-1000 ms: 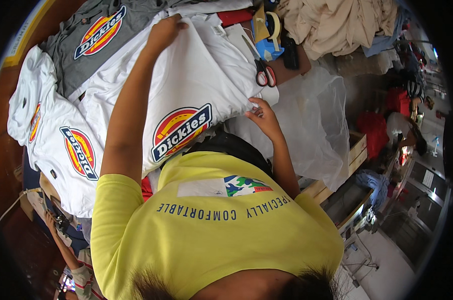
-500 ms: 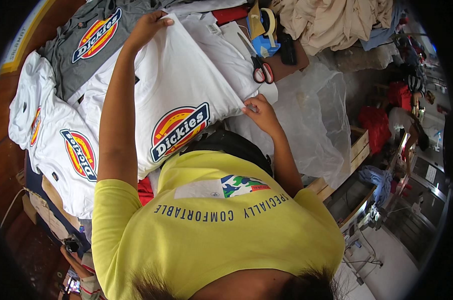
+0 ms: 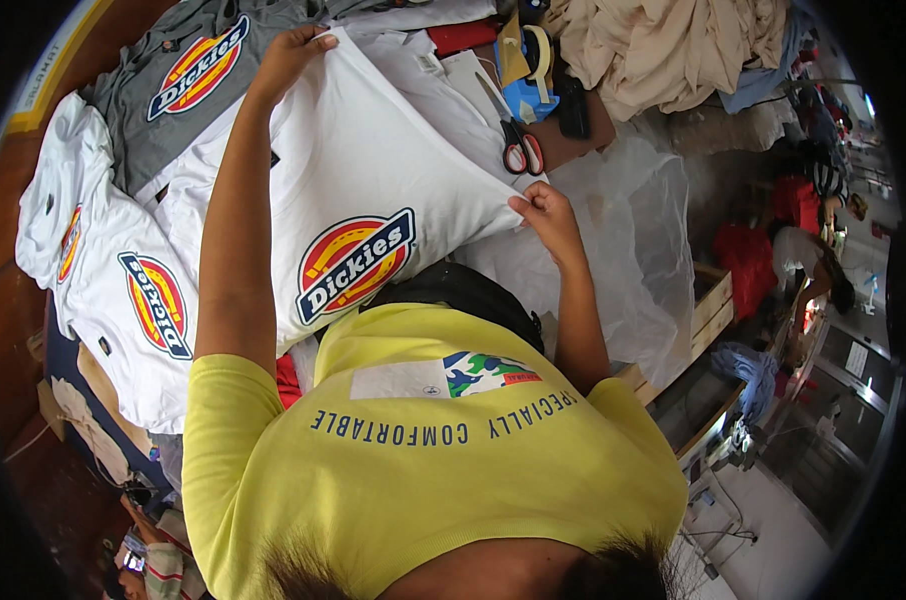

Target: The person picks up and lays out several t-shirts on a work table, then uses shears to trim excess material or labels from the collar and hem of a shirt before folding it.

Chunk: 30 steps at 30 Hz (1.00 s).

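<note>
Left hand reaches out to the far side of the table, fingers closed in a pinch on one edge of the white T-shirt. Right hand is nearer the body, curled shut on the opposite edge of the same shirt, knuckles up. The shirt is pulled taut between both hands, lying over the middle of the table, its round red-yellow-blue logo patch facing up near the person's chest.

Under and left of it, more white T-shirts with the same patch sit in a spread stack toward the left edge of the table. A grey T-shirt with the same logo lies at the far left corner, just beside the left hand.

Beyond the right hand, at the far edge: scissors with red handles, a blue tape dispenser with a tape roll, a dark flat object just right of it, can't tell what. A clear plastic bag hangs off the right side of the table, touching the held shirt's edge below the right hand. A beige cloth pile sits at the far right corner.

Person wears a yellow T-shirt with a black bag strap at the waist. Another person in red sits well apart at the right
</note>
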Each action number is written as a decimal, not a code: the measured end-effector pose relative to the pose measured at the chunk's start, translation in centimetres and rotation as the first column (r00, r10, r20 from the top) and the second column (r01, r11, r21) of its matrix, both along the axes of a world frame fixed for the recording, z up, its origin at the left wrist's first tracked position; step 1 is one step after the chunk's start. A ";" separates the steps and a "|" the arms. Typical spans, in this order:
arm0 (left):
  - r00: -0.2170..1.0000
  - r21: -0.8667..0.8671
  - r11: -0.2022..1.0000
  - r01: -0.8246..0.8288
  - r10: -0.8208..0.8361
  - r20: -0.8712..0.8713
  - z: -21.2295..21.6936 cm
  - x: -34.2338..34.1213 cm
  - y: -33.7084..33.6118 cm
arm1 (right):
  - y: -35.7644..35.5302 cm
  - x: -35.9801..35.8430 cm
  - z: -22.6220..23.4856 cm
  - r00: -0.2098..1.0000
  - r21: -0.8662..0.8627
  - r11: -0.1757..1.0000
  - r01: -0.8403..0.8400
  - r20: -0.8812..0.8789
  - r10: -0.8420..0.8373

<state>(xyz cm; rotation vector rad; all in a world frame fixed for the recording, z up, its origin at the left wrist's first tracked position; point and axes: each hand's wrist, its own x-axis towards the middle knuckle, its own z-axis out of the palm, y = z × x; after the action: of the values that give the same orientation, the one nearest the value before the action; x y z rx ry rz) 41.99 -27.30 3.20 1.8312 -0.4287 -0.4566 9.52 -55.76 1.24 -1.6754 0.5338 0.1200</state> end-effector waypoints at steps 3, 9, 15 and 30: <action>0.997 0.082 0.996 -0.040 0.034 0.075 -0.9 0.0 0.0 | 0.4 0.6 -1.9 0.991 -0.020 0.991 0.129 0.046 -0.128; 0.992 -0.033 0.999 -0.010 0.014 0.124 0.0 -1.8 1.4 | 1.9 0.5 -2.4 0.906 -0.740 0.644 0.195 0.387 0.170; 0.967 0.025 0.998 -0.065 0.057 0.247 -3.3 -8.4 10.3 | 2.6 -2.6 -4.8 0.779 -0.891 0.452 0.043 0.313 0.543; 0.735 0.343 0.818 -0.462 0.137 0.664 -4.8 -22.0 3.4 | 2.5 -2.6 -6.7 0.776 -0.894 0.446 -0.043 0.251 0.578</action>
<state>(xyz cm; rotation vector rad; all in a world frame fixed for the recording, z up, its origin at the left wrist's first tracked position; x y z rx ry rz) 19.96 -23.94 -1.64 2.4983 -0.4490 0.3377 6.91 -53.30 -5.51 -2.6778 -0.2819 -0.4177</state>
